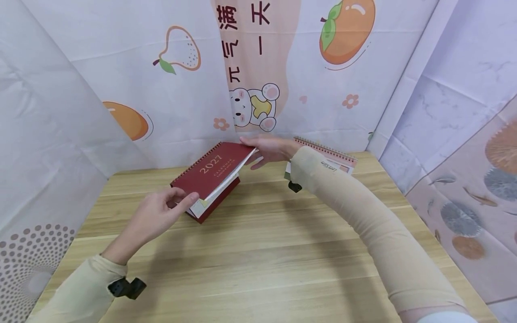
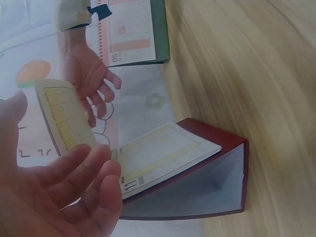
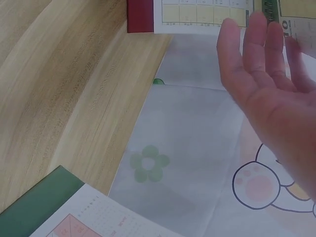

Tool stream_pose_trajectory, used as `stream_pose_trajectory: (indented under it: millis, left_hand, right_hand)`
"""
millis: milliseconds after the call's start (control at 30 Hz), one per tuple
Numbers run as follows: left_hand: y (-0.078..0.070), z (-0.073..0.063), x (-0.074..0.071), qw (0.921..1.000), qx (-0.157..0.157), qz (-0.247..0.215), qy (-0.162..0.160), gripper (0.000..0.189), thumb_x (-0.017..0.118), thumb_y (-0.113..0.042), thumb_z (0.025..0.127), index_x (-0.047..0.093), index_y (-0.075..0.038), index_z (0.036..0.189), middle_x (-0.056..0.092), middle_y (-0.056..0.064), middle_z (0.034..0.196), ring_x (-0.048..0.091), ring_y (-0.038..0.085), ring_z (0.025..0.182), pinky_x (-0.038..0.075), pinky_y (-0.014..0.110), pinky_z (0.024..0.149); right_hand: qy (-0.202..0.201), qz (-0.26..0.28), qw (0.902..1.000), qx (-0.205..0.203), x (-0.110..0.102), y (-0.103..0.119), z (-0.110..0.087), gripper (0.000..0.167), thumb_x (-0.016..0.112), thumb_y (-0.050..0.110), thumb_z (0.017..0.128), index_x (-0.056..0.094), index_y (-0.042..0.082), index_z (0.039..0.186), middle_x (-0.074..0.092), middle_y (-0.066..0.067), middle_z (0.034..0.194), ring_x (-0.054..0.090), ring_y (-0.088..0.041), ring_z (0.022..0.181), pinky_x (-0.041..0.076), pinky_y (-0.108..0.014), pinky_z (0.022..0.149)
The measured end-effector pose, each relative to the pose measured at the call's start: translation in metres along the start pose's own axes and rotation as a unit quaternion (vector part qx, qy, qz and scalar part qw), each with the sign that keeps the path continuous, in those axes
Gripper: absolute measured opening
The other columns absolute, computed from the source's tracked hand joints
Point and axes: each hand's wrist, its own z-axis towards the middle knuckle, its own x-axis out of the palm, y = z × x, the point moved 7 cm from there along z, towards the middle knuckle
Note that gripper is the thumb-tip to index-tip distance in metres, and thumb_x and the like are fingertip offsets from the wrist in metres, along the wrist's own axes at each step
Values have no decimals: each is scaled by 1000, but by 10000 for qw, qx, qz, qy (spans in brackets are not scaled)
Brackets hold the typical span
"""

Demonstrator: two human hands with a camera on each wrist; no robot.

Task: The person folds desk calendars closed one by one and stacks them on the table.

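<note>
Pulling unevenly could tip the red calendar (image 1: 214,172) standing on the table (image 1: 258,269); left hand (image 1: 157,215) and right hand (image 1: 269,148) pinch its lifted cover (image 1: 232,157), which a loose grip might drop.

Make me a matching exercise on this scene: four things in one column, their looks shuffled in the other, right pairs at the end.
Things
1. 2027 calendar
2. Second calendar
3. Tabletop
4. Right sleeve

Looks
A. Plain beige, wrapped along an arm
B. Green, white and pink, partly hidden in the head view
C. Dark red on top, with gold lettering
D. Light brown, streaked with wood grain

Right pairs: 1-C, 2-B, 3-D, 4-A
</note>
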Motion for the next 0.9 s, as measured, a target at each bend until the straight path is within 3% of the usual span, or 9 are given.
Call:
stream_pose_trajectory:
  millis: [300,667,900]
  left_hand:
    - [2,0,8,10000,8,84,-30,58,58,-61,97,70,-5,106,68,2,83,58,20,73,47,34,62]
    - [5,2,15,9997,173,107,-143,48,68,-58,93,71,-9,95,67,-2,77,60,16,71,49,32,60]
    - [6,3,19,9997,223,80,-109,41,70,-53,93,72,-12,91,66,-4,74,59,16,68,48,31,58]
  right_hand:
    - [-55,-351,9993,111,0,-7,1,50,43,44,109,54,8,142,65,-17,122,64,-33,112,51,-52,98]
    - [-224,-703,9972,123,2,-10,2,38,50,34,108,59,12,137,66,-13,114,66,-25,99,54,-49,91]
    - [-182,-697,9969,308,3,-12,1,37,52,33,107,59,13,138,64,-13,118,64,-27,102,49,-54,99]
